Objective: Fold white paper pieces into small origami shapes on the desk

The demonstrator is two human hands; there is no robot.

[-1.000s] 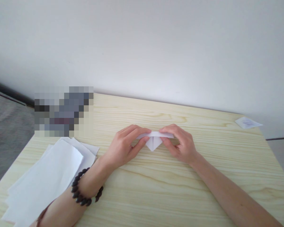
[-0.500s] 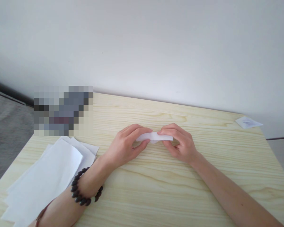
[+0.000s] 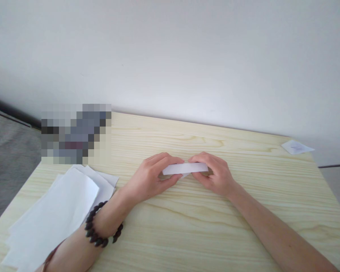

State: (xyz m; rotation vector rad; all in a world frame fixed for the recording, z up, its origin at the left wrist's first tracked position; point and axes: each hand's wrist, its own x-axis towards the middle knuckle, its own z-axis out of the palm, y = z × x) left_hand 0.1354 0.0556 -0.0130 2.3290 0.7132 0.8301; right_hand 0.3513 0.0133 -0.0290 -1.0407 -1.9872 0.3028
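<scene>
You hold the folded white paper (image 3: 184,167) with narrow pinches, your left hand (image 3: 153,175) at one end and your right hand (image 3: 215,173) at the other. It sits around the middle of the wooden tabletop (image 3: 187,226), well apart from the edges and the wall (image 3: 187,56). Wood grain spreads wide between your forearms. Your left forearm overlaps the stacked sheets (image 3: 56,211); a small folded piece (image 3: 296,146) pokes its tip past the far-right edge.

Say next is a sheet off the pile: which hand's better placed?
Probably the left hand: it's nearer the pile of sheets; the right hand is farther off. Both hold the folded paper.
</scene>
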